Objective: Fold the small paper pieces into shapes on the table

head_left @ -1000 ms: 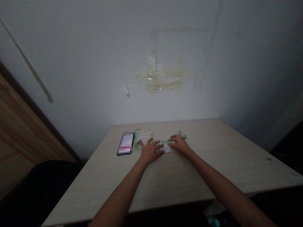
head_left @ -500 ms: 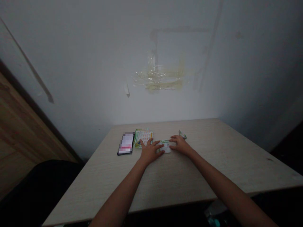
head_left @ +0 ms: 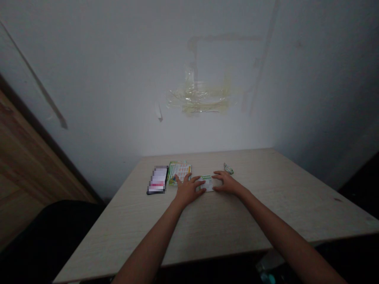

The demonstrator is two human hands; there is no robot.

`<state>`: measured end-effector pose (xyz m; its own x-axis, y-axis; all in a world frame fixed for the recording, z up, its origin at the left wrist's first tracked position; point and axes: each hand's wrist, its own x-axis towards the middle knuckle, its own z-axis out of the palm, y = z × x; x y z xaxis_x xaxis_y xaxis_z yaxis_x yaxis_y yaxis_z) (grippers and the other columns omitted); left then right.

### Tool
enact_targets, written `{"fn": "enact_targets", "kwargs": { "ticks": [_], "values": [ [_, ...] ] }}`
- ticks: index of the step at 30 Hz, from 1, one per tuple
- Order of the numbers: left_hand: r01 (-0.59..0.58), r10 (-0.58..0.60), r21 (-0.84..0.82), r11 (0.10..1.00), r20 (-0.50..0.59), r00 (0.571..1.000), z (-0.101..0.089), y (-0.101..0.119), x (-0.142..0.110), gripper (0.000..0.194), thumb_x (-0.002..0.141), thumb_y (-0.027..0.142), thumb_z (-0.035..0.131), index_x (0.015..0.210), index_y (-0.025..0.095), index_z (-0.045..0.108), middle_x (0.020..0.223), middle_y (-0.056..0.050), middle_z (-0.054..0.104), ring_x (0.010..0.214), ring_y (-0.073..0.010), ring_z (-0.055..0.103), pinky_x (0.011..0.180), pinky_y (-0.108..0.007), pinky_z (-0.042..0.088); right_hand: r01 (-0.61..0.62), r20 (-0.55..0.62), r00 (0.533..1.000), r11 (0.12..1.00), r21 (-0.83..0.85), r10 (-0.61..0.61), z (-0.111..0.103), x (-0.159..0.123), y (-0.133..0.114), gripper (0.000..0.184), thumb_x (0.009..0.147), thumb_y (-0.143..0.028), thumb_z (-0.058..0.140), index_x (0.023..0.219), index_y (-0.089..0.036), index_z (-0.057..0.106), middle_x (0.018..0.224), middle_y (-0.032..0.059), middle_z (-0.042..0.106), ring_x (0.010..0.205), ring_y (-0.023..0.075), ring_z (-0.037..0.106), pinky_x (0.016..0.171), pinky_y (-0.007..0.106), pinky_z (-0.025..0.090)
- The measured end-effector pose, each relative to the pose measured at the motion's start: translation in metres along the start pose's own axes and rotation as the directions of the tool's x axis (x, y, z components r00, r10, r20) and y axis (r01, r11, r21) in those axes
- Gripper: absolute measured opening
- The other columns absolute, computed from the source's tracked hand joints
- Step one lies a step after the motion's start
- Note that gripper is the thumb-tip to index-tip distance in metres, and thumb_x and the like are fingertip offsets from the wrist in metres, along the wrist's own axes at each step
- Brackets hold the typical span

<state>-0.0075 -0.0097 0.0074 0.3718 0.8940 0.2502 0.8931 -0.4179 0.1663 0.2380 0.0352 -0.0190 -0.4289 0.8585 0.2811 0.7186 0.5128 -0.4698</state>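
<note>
Hands are lying flat on a pale wooden counter (head_left: 225, 221), both open with fingers spread. The left hand (head_left: 187, 190) is pressing on the left end of a small white card with a green strip (head_left: 207, 183), and the right hand (head_left: 226, 182) is touching its right end. Just left of the left hand a stack of green and orange printed sheets (head_left: 180, 170) is lying beside a phone (head_left: 158, 180). Far right of the card a small green scrap (head_left: 228, 169) is resting.
</note>
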Motion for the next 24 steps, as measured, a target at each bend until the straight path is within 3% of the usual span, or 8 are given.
{"fn": "enact_targets", "kwargs": {
  "ticks": [16, 24],
  "values": [
    [-0.003, 0.003, -0.018, 1.0, -0.02, 1.0, 0.001, -0.0001, 0.0003, 0.037, 0.085, 0.061, 0.051, 0.12, 0.052, 0.059, 0.14, 0.007, 0.055, 0.138, -0.0359, 0.031, 0.099, -0.081, -0.012, 0.026, 0.042, 0.999, 1.0, 0.014, -0.026, -0.0016, -0.0031, 0.0037, 0.069, 0.065, -0.045, 0.08, 0.127, -0.019, 0.062, 0.143, 0.0162, 0.046, 0.131, 0.0317, 0.041, 0.111, 0.047, 0.03],
    [-0.009, 0.008, -0.02, 1.0, -0.029, 1.0, 0.0018, -0.0004, 0.0004, 0.038, 0.085, 0.061, 0.051, 0.121, 0.052, 0.058, 0.139, 0.007, 0.055, 0.137, -0.0362, 0.032, 0.099, -0.082, -0.011, 0.041, -0.029, 0.999, 0.994, 0.1, -0.039, 0.0004, -0.0046, 0.0066, 0.055, 0.067, -0.04, 0.08, 0.117, -0.023, 0.068, 0.136, 0.0136, 0.053, 0.127, 0.0297, 0.046, 0.109, 0.049, 0.033]
  ]
}}
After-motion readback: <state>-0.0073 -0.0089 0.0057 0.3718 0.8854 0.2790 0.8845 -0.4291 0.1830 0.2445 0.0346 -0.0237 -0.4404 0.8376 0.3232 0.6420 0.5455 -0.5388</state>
